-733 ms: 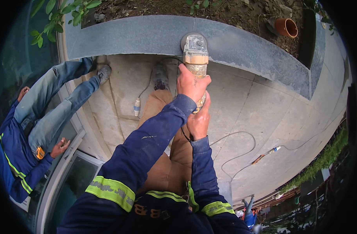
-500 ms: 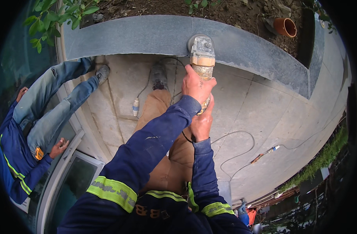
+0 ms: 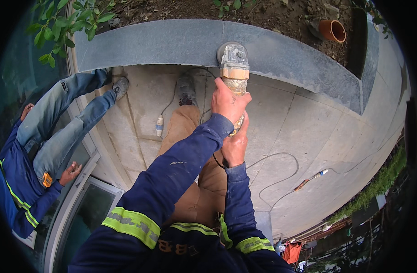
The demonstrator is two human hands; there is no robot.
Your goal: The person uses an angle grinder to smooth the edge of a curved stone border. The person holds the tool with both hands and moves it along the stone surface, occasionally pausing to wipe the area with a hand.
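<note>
An angle grinder, dusty and worn with a tan collar, lies with its disc against the top of a grey stone ledge. My left hand is wrapped round the grinder's body just behind the collar. Lower down, my right hand grips the rear of the body, close to where the cord comes out. Both sleeves are dark blue with yellow reflective bands. Most of the disc is hidden beneath the grinder's head.
Behind the ledge is a soil bed with a tipped terracotta pot. Black cords with a plug connection cross the paved floor; another connector lies left of my leg. At left, a person in jeans sits beside a glass door frame.
The grinder has shifted slightly left and a touch nearer along the ledge, both hands still round it. The person at left has barely moved.
</note>
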